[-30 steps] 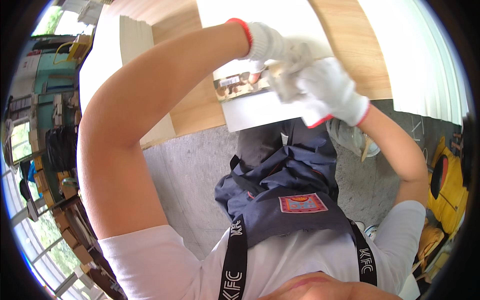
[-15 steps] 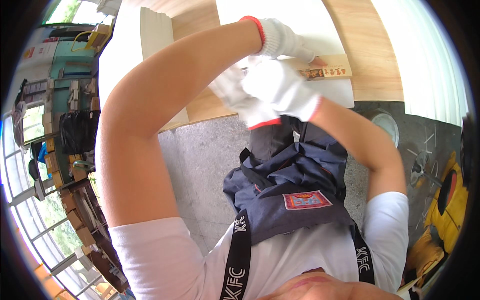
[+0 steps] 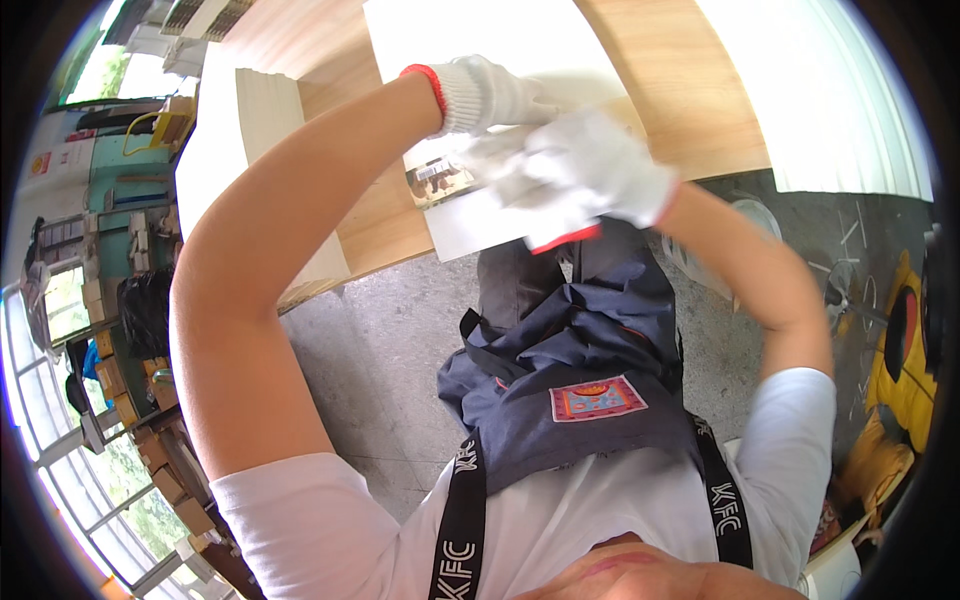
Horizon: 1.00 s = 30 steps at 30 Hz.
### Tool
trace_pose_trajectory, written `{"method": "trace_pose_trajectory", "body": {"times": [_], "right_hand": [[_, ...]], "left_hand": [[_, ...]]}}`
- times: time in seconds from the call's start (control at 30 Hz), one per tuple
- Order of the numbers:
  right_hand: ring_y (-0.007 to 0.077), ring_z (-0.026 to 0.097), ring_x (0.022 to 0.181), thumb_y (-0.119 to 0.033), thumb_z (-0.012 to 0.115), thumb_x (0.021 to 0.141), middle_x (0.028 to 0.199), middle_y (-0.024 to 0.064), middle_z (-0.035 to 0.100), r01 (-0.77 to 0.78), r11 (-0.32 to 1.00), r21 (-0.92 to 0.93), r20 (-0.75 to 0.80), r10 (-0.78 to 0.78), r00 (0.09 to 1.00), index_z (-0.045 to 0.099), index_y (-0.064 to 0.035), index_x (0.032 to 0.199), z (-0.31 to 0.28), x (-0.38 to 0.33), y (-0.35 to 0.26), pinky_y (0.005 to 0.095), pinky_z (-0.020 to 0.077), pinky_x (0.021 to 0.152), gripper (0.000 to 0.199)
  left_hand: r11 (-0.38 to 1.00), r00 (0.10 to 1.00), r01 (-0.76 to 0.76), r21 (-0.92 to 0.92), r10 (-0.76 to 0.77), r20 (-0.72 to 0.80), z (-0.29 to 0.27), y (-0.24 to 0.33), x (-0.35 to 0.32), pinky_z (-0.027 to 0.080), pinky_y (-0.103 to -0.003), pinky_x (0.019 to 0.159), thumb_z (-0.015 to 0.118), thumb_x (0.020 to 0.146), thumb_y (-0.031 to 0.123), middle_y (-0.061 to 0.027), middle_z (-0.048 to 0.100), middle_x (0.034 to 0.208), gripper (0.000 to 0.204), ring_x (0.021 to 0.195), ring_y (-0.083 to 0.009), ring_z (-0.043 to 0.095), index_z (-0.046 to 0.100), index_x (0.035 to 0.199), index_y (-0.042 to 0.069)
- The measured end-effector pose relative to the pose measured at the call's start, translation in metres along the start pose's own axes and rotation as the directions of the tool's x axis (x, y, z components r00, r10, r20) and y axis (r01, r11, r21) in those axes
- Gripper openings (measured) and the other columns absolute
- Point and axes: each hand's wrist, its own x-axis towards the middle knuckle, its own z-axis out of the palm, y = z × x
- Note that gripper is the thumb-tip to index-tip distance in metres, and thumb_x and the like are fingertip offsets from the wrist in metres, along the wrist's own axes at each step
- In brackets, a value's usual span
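Note:
A book cover or printed strip (image 3: pixel 440 182), with dark pictures and a barcode, lies on a white sheet (image 3: pixel 470 228) at the table's near edge. My right hand (image 3: pixel 605 165), in a white knit glove, is closed on a loose white glove (image 3: pixel 562 236) with a red cuff. The bunched glove lies over the printed piece and is smeared by motion. Beyond it my left hand (image 3: pixel 490 95), gloved with a red-edged cuff, rests on the paper with its fingers stretched to the right. Its fingertips are partly hidden behind my right hand.
A wooden table (image 3: pixel 675 90) carries a paper stack (image 3: pixel 270 110) on the left and a large stack of white sheets (image 3: pixel 815 100) on the right. Below the right side stands a round pale bucket (image 3: pixel 750 225); a yellow chair-like thing (image 3: pixel 905 360) is farther right.
My left hand has drawn back to the left. My right hand and the loose glove have shifted right, baring the printed piece's left end and covering its right. The view has shifted slightly.

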Motion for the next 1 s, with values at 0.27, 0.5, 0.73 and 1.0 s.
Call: {"method": "trace_pose_trajectory", "body": {"times": [0.27,0.5,0.73,1.0], "right_hand": [[0.0224,0.062,0.106,-0.026,0.069,0.084,0.112,0.0078,0.065,-0.359,0.586,-0.727,0.091,0.599,0.796,0.064,-0.0128,0.123,-0.089,-0.098,0.045,0.0374,0.0482,0.09,0.041],[0.0333,0.028,0.149,-0.038,0.059,0.092,0.16,0.0075,0.035,-0.332,0.612,-0.718,0.242,0.666,0.706,0.053,-0.0303,0.141,-0.067,-0.035,0.0,0.0591,0.0166,0.121,0.05],[0.0361,0.022,0.15,-0.042,0.053,0.093,0.162,0.0089,0.031,-0.196,0.634,-0.748,0.396,0.664,0.634,0.049,-0.0358,0.145,-0.08,-0.038,0.013,0.0586,0.0126,0.122,0.053],[0.0301,0.02,0.152,-0.058,0.05,0.093,0.162,0.01,0.031,-0.251,0.547,-0.798,0.241,0.673,0.699,0.05,-0.0245,0.145,-0.075,-0.059,0.032,0.0474,0.0076,0.125,0.062]], "left_hand": [[0.895,0.989,-0.017,0.445,0.08,-0.123,0.005,0.022,-0.02,0.06,-0.042,0.072,0.068,0.087,0.01,-0.0105,0.056,0.131,0.083,0.095,-0.0293,0.07,0.028,0.153,0.039],[0.972,0.635,0.227,0.065,-0.097,-0.766,0.087,0.088,0.002,0.055,-0.036,0.09,0.061,0.084,-0.001,-0.0063,0.052,0.135,0.064,0.12,-0.0249,0.054,0.05,0.142,0.024],[-0.801,0.81,-0.583,0.134,-0.587,0.013,0.151,0.137,-0.078,0.041,-0.045,0.111,0.043,0.103,0.017,-0.0248,0.036,0.153,0.035,0.139,-0.0368,0.041,0.042,0.133,-0.001],[-0.679,0.709,-0.681,0.273,-0.705,0.013,0.154,0.091,-0.041,0.038,-0.056,0.11,0.053,0.095,0.013,-0.0128,0.048,0.138,0.03,0.134,-0.0329,0.042,0.046,0.124,0.01]]}}
